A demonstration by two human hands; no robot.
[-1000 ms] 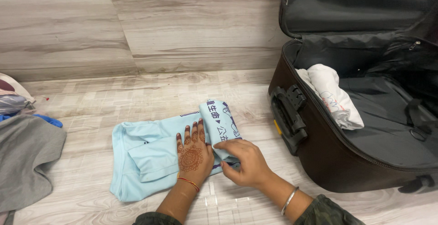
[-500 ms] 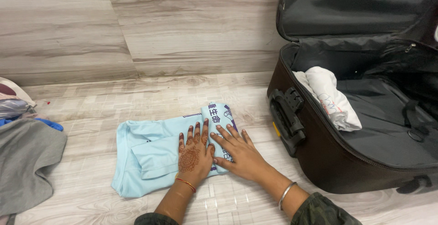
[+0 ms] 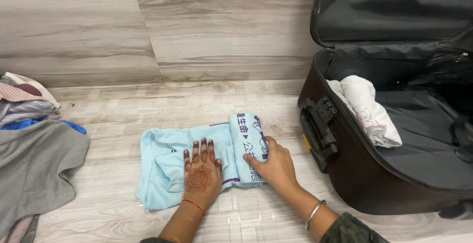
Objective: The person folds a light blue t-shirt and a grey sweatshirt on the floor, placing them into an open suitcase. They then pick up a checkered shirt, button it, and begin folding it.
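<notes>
A light blue shirt (image 3: 165,166) with dark printed marks lies on the floor, its right end rolled into a thick fold (image 3: 246,142). My left hand (image 3: 201,173), patterned with henna, lies flat on the shirt's middle with fingers spread. My right hand (image 3: 276,166) curls around the rolled end from the right side, fingers on top of it. An open dark suitcase (image 3: 354,174) stands just right of my hands, with a rolled white garment (image 3: 372,112) inside.
A pile of clothes lies at the left edge: a grey garment (image 3: 34,171) in front, with striped and blue pieces (image 3: 24,102) behind it. A pale wood-look wall (image 3: 197,26) rises behind. The suitcase handle (image 3: 320,132) faces the shirt.
My left hand has slid back along the shirt, towards me. My right hand went from lying flat to cupping the rolled end. The camera view has shifted slightly.
</notes>
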